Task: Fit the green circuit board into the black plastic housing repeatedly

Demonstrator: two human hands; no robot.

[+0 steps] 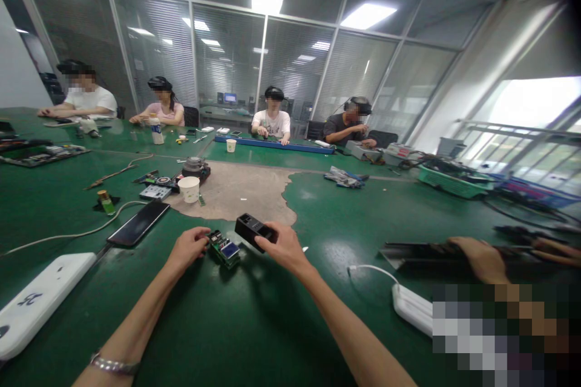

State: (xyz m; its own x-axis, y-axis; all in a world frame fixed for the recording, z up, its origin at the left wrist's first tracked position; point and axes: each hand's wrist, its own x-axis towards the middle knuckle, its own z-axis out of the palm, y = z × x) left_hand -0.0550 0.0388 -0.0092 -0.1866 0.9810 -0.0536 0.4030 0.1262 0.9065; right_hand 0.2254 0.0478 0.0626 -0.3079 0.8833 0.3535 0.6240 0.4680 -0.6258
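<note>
A small green circuit board with a blue-lit screen is in front of me. My left hand has its fingers curled and pinched at the board's left edge; the fingertips are partly hidden there. To the right, my right hand grips a black plastic housing with cut-outs in its face, tilted above the green table. The housing and the board are apart, a small gap between them.
Left lie a phone, a white power strip and a cable. Ahead are a paper cup and electronic parts. A co-worker's hand rests on a dark long part at right, near a white adapter. Several people sit across the table.
</note>
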